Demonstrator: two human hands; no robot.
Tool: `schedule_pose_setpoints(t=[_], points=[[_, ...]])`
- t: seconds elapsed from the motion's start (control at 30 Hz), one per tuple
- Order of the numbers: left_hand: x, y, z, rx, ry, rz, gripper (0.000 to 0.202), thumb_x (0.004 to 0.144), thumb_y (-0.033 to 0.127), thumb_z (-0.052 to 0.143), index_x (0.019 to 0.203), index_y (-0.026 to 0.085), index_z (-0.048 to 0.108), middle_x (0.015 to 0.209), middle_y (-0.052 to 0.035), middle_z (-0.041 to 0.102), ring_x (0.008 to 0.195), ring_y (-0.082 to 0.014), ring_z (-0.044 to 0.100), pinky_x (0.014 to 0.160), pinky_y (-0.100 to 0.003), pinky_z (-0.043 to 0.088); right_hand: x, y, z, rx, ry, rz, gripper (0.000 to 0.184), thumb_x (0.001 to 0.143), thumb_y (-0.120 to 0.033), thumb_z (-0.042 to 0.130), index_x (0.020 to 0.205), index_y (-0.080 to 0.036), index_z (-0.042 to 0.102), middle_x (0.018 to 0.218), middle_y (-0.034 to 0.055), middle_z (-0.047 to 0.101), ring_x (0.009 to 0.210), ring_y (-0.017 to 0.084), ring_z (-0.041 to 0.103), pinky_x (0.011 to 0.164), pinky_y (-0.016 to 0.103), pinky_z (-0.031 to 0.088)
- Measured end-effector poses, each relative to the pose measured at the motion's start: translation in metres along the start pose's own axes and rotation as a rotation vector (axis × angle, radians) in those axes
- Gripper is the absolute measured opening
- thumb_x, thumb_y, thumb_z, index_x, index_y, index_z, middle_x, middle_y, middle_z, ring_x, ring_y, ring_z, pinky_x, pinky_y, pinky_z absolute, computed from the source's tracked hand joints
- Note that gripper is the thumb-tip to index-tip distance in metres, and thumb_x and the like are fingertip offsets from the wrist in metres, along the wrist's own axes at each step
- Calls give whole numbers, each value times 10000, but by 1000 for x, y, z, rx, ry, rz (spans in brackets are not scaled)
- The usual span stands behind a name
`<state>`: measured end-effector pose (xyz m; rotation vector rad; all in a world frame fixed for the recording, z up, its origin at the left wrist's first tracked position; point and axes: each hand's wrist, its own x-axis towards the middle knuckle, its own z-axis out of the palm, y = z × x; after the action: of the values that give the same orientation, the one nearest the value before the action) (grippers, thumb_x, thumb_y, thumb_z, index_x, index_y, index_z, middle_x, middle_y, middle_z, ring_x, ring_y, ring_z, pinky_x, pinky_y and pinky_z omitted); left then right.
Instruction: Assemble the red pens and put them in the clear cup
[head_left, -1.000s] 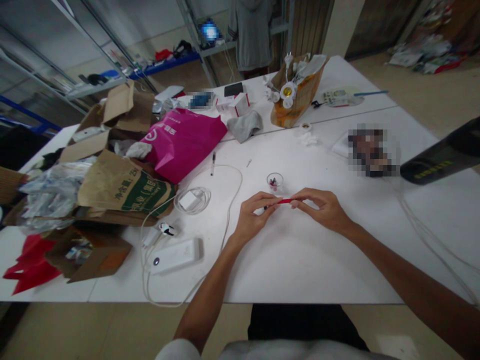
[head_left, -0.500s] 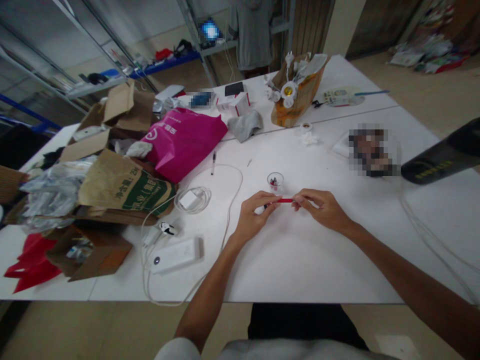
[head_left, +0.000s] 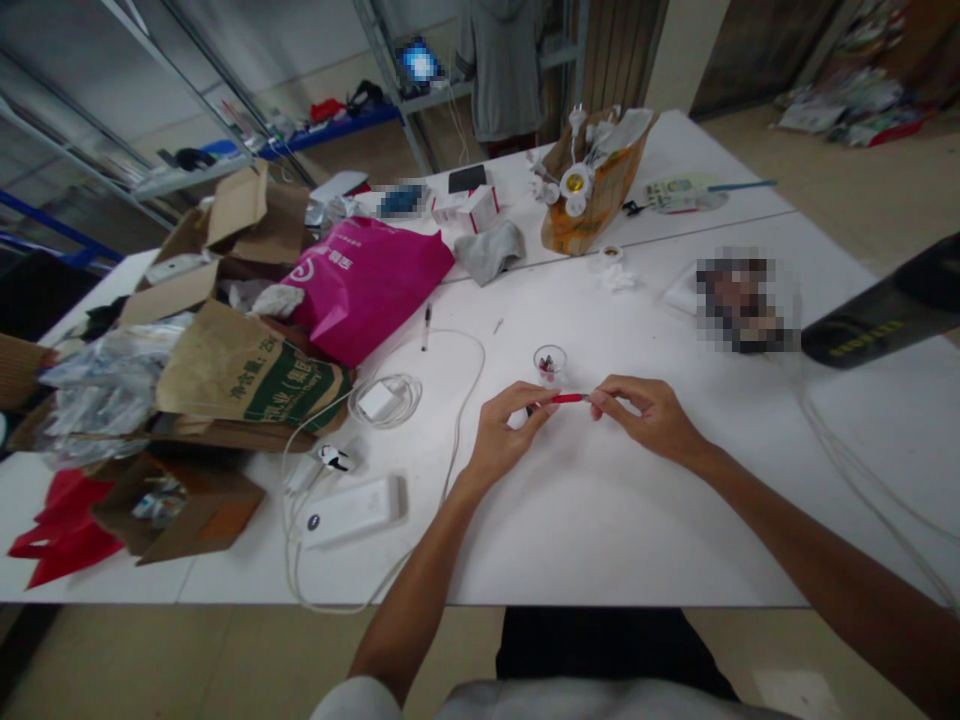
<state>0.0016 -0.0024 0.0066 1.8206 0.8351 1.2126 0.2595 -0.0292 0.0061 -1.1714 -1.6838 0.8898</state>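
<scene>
Between my two hands lies a slim red pen-like tool [head_left: 568, 398], held level above the table. My left hand [head_left: 510, 425] is closed in a pinch around its left part, where a dark end shows by the fingers. At the other end, a short grey tip reaches the closed fingertips of my right hand [head_left: 641, 412]. The fingers hide part of both ends, and the tool's exact kind is unclear. Just beyond my left hand stands a small clear cup [head_left: 550, 358] with several small red and dark pieces inside.
On the white table [head_left: 600, 530], a power bank [head_left: 352, 510], coiled charger cable [head_left: 386, 400] and pen [head_left: 427, 328] lie left. Farther left are a pink bag [head_left: 375, 275] and open boxes [head_left: 176, 510]. A dark bottle [head_left: 877, 310] is at right.
The right fingers have moved slightly right along the red tool, so more of its grey tip shows. Both hands otherwise stay in nearly the same place.
</scene>
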Motion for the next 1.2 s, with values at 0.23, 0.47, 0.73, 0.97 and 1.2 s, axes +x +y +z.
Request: schedule_pose_setpoints(t=[0.23,0.47,0.73,0.97,1.2], points=[[1,1,-1,13,1,-24,228,1048,371,825,1213,228,890,1060,-95,847,905,-173,758,862,-337,628,0,1,2,49,48,-24,263,1037,-534,772,992,-280,820,880,51,809,804,240,762,779,414,610],[1,3,-2,6,-9,-24,215,1052,356,820,1214,234,890,1054,-92,838,910,-174,750,872,-340,618,-1,3,1,18,30,-29,283,1075,-501,726,928,-271,802,853,43,800,791,229,756,788,408,604],[0,6,-2,28,-50,-83,253,1071,418,788,1193,221,892,984,-78,813,887,-175,732,841,-321,588,-1,4,2,67,68,-105,126,1044,-409,792,1087,-304,847,929,38,810,828,232,766,780,425,605],[0,3,-2,50,-62,-90,257,1078,426,776,1175,221,896,984,-76,821,881,-174,733,828,-314,578,0,2,3,62,60,-102,128,1055,-409,778,1054,-293,831,906,42,807,817,230,760,775,421,592],[0,1,0,32,-45,-31,240,1068,406,793,1200,238,902,991,-84,830,870,-176,737,819,-318,592,-1,1,3,10,56,-77,183,1073,-415,748,1001,-255,799,854,26,789,784,200,747,776,374,574]])
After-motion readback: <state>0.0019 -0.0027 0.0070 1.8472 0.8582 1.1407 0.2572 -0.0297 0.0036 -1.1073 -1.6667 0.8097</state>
